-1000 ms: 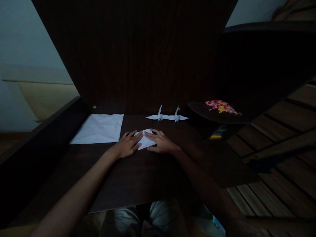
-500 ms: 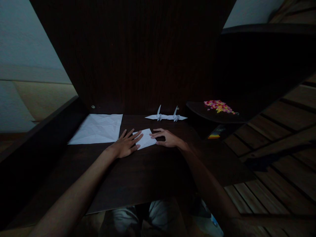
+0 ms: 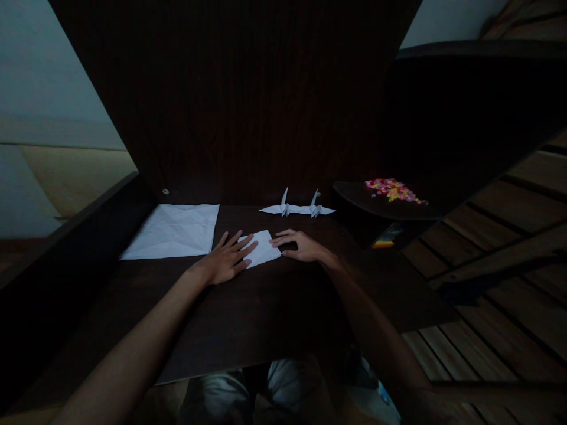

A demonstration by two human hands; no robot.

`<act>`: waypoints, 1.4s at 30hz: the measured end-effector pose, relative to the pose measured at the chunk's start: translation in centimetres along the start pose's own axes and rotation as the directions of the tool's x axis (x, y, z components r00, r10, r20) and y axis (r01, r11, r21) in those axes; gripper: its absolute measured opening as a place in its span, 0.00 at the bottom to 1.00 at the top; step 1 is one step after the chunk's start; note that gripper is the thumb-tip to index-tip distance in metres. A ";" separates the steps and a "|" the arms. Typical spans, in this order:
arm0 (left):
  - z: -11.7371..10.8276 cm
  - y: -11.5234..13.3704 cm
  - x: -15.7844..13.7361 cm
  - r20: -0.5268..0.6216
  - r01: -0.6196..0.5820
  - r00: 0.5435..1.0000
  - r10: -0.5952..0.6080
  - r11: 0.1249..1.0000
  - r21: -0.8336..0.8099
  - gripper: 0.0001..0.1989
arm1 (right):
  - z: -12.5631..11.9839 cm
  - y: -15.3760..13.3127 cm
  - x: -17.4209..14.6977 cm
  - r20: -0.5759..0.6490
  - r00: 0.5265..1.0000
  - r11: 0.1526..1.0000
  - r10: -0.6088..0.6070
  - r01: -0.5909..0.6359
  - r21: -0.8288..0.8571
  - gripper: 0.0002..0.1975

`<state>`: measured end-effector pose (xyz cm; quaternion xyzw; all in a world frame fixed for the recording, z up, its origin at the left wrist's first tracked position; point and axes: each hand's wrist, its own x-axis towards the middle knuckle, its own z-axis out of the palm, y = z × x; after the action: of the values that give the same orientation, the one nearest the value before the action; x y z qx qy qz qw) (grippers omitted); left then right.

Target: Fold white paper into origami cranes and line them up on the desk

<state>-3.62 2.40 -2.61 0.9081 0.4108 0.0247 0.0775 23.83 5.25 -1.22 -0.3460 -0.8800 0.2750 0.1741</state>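
A folded square of white paper [image 3: 262, 248] lies on the dark tabletop between my hands. Spread flat across its left side are the fingers of my left hand [image 3: 225, 258]. My right hand [image 3: 301, 247] rests at the paper's right edge, fingers stretched towards it and apart, with the fingertips touching or very near the paper. Behind the square stand two white origami cranes [image 3: 284, 208] side by side, wing against wing. To the left lies a larger creased sheet of white paper [image 3: 172, 231].
A curved dark shelf [image 3: 349, 198] on the right bears a pile of small pink, red and yellow pieces [image 3: 394, 190]. Below it sits a small colourful item [image 3: 383, 243]. A tall dark panel [image 3: 266, 100] closes off the back, and a low side board [image 3: 71, 230] the left.
My right thumb has shifted slightly along the paper's right edge. My left hand stays in place on the paper, and the view has moved a little.
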 end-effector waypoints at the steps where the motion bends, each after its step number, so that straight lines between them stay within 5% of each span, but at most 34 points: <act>1: 0.0 0.0 0.0 0.003 -0.001 1.000 0.001 1.000 0.005 0.27 | 0.0 0.0 0.0 -0.007 1.000 1.000 -0.007 0.007 0.002 0.18; 8: 0.3 -0.2 0.0 -0.030 -0.022 0.999 0.023 1.000 0.012 0.27 | 0.5 0.0 0.2 -0.068 0.998 0.999 0.011 -0.008 0.038 0.11; 17: 0.6 1.2 0.3 -0.139 -0.011 0.990 0.021 0.997 0.072 0.27 | 3.6 -1.7 2.0 -0.391 0.916 0.970 0.091 -0.171 -0.175 0.13; 23: 0.5 1.9 0.6 -0.214 -0.003 0.977 0.024 0.995 0.099 0.28 | 4.4 -2.4 2.2 -0.374 0.927 0.892 0.038 -0.201 -0.406 0.12; 33: 1.3 1.7 0.7 -0.187 0.006 0.982 0.003 0.999 0.047 0.31 | 3.8 -3.2 1.3 -0.178 0.970 0.899 0.163 -0.220 -0.378 0.20; 42: 1.0 2.0 0.8 -0.171 0.034 0.985 -0.026 0.998 0.044 0.32 | 4.2 -2.2 2.1 -0.367 0.898 0.895 0.242 -0.353 -0.273 0.19</act>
<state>-1.52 1.57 -3.24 0.8980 0.4298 0.0913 0.0211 19.14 3.86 -2.94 -0.5431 -0.8084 0.0852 0.2103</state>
